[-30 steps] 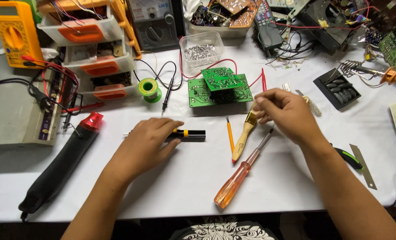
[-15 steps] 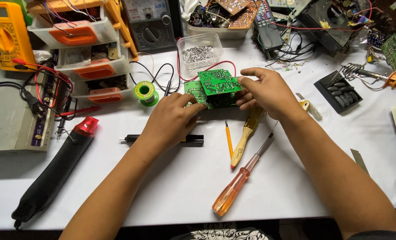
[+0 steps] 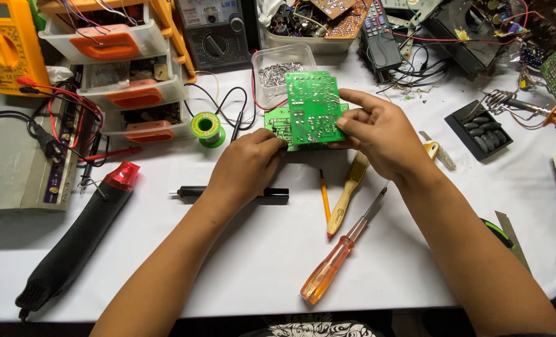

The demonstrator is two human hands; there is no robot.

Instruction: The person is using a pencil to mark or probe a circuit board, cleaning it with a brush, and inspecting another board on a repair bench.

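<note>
Right hand (image 3: 378, 134): clenched on the upper green rectangular circuit board (image 3: 314, 107); thumb on its right edge, fingertips behind. Board is tilted up off the table, solder side twd camera.
Left hand (image 3: 247, 165): fingertips pinch the lower-left corner area of the second green circuit board (image 3: 278, 123), which lies lower, partly hidden behind the raised one. Grasping, not loose.
Board vs grip: raised board sits left of the R palm, above and right of the L fingers; both boards overlap betw. the two hands, over the white table (image 3: 240, 262).
Behind boards: clear plastic tub of small metal parts (image 3: 281, 72), just beside the raised board's top-left corner.
Left of boards: green spool of solder wire (image 3: 207, 127), near L hand, apart from it.
Under L wrist: black pen-shaped tool (image 3: 228, 194), lying flat, partly covered by the wrist.
Below R hand: orange pencil (image 3: 324, 201), wooden-handled brush (image 3: 346, 193), orange clear-handled screwdriver (image 3: 340, 253), all flat on table, untouched.
Far left: black heat tool w/ red tip (image 3: 78, 240), yellow multimeter (image 3: 6, 47), clear drawer unit w/ orange handles (image 3: 119, 68).
Far right: black tray w/ oval cells (image 3: 477, 130), soldering iron w/ orange handle (image 3: 555, 113).
</note>
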